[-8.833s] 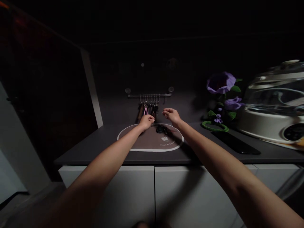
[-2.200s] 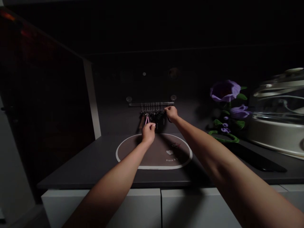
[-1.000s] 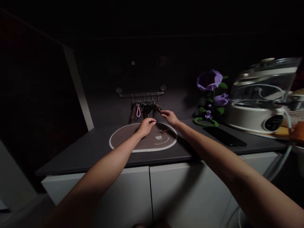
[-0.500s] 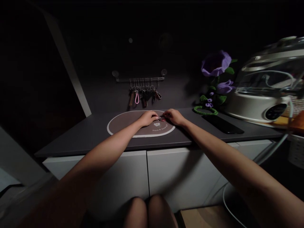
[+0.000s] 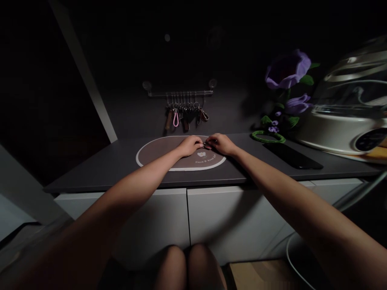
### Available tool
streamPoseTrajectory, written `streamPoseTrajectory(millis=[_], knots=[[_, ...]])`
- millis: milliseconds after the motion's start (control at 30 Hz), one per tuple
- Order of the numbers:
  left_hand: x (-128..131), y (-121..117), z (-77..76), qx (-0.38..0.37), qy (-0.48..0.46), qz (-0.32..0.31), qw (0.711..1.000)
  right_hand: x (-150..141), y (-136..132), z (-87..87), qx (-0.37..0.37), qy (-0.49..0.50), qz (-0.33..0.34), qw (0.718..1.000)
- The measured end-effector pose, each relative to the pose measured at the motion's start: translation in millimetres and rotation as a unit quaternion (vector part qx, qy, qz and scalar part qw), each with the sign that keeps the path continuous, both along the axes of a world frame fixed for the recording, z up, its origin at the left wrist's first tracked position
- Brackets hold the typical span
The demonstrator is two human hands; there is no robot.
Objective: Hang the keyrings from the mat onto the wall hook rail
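Note:
My left hand point(image 5: 190, 146) rests over the oval brown mat point(image 5: 157, 152), its fingertips pinched on a small keychain point(image 5: 207, 146) with shiny metal and a reddish part. From the other side my right hand point(image 5: 221, 143) curls its fingers round the right end of the same keychain. The two hands are a short way apart, and the keychain bridges the gap low over the mat. Its finer details are too small and dark to make out. White print and a small white figure show on the mat just in front of the hands.
Behind the mat, a clear hook rail point(image 5: 181, 94) on the wall carries several hanging keys and a pink loop point(image 5: 175, 119). To the right stand purple flowers point(image 5: 298, 104) with a green ring base, a black phone-like slab point(image 5: 293, 156) and a white appliance point(image 5: 335, 129). White cabinet doors point(image 5: 217, 217) lie below.
The view has shifted slightly, so the flowers and appliance appear further right. Both hands stay at the keychain, with only slight finger movement.

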State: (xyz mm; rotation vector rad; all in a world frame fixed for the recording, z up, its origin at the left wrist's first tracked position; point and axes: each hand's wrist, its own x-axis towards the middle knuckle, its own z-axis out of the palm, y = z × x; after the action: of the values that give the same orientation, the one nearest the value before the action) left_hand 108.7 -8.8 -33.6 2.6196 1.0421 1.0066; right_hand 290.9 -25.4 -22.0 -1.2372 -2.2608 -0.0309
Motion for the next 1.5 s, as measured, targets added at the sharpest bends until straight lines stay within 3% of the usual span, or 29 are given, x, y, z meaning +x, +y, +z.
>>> streamPoseTrajectory(millis=[400, 467, 633, 800, 1067, 1267, 1500], knots=[[-0.3, -8.1, 11.4, 0.024, -0.078, 0.06, 0.995, -7.0, -5.0, 1.2, -0.04, 0.166, 0.023, 0.985], [0.2, -8.7, 12.3, 0.019, -0.092, 0.059, 0.994, -9.7, -5.9, 1.4, -0.074, 0.22, 0.053, 0.971], [2.0, -11.1, 13.0, -0.015, -0.129, 0.037, 0.991, -16.3, -8.7, 0.6, -0.199, 0.345, 0.142, 0.906], [3.6, -13.4, 12.8, -0.042, -0.149, 0.029, 0.988, -17.9, -8.7, -1.4, -0.222, 0.379, 0.178, 0.881], [4.7, -12.2, 11.0, -0.052, -0.167, -0.007, 0.985, -18.5, -6.9, -3.1, -0.185, 0.376, 0.166, 0.892], [6.1, -9.2, 8.7, -0.051, -0.18, -0.022, 0.982, -15.8, -4.9, -2.1, -0.116, 0.34, 0.134, 0.924], [5.5, -5.6, 6.8, -0.048, -0.19, -0.02, 0.98, -15.2, -3.7, -0.8, -0.103, 0.358, 0.142, 0.917]])
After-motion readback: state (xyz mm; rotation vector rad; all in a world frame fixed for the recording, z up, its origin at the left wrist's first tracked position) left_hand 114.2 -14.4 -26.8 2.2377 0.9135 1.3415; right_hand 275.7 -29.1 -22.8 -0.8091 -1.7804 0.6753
